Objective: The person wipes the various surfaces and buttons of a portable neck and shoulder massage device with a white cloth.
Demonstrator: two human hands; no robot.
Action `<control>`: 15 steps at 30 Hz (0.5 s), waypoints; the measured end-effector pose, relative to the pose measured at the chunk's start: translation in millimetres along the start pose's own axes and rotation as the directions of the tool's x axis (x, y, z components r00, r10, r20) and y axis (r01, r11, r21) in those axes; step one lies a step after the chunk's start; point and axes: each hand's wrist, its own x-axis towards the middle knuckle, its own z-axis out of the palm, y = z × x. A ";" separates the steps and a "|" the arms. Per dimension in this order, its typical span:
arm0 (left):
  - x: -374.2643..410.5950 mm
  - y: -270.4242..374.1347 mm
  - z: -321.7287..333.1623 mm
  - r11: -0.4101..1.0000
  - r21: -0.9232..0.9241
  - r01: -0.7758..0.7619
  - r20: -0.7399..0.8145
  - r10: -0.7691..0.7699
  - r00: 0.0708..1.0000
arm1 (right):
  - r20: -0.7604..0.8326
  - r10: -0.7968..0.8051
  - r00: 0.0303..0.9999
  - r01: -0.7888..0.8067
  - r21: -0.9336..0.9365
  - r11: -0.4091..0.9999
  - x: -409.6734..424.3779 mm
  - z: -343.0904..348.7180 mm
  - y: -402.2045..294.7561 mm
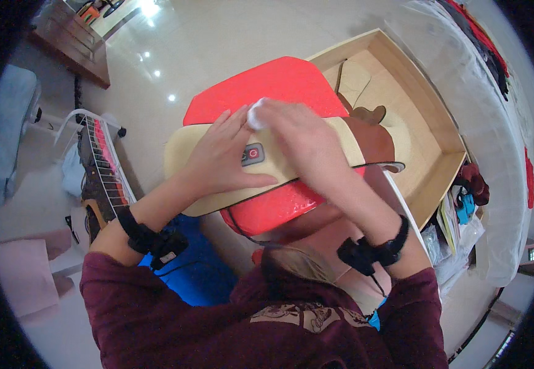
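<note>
A cream massage-belt-like pad (184, 193) with dark edging lies across a glossy red surface (267, 83). On its face is a small grey control panel (254, 154) with a red power-symbol button. My left hand (223, 159) rests flat on the pad, thumb spread, partly covering the panel. My right hand (306, 138), slightly blurred, pinches a white wad (257, 114) near the pad's far edge, close to my left fingertips. Brown material (373, 138) shows at the pad's right end. A dark cord (239, 228) runs from beneath towards me.
At the right, a pale wooden drawer-like box (414, 184) holds brown and cream pieces. Beyond it is a bed-like surface under translucent sheeting (479, 152). To the left are a white wire rack (110, 161) and a grey-blue padded seat (11, 129). Blue material (202, 263) lies below.
</note>
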 end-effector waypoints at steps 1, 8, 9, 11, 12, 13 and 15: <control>0.8 1.2 -0.6 1.000 0.020 -0.012 -0.002 0.012 1.000 | -0.001 -0.051 0.999 0.051 -0.055 0.997 -1.5 14.1 -0.2; -2.3 1.4 1.6 0.998 0.068 -0.007 -0.030 0.009 0.999 | 0.310 0.036 0.950 0.040 -0.234 0.971 -21.6 -9.8 -20.1; -2.1 2.4 1.5 0.998 0.061 0.002 -0.028 0.000 1.000 | 0.415 0.101 0.904 -0.004 -0.229 0.973 -21.0 -19.2 -22.4; -1.2 4.4 0.8 0.999 0.047 0.022 -0.024 -0.021 0.999 | 0.305 0.053 0.951 0.006 -0.188 0.982 -9.0 -20.8 -13.4; -0.7 5.4 1.0 0.999 0.044 0.024 -0.043 -0.022 0.999 | 0.177 -0.013 0.984 0.042 -0.164 0.986 -2.3 -13.9 -8.3; 0.4 5.8 1.3 0.999 0.044 0.027 -0.063 -0.024 0.998 | 0.044 -0.079 0.996 0.085 -0.145 0.986 3.1 -5.3 -3.3; 0.6 4.1 2.8 0.998 0.060 0.033 -0.086 -0.028 0.996 | 0.097 -0.048 0.994 0.061 -0.131 0.990 2.4 21.1 1.3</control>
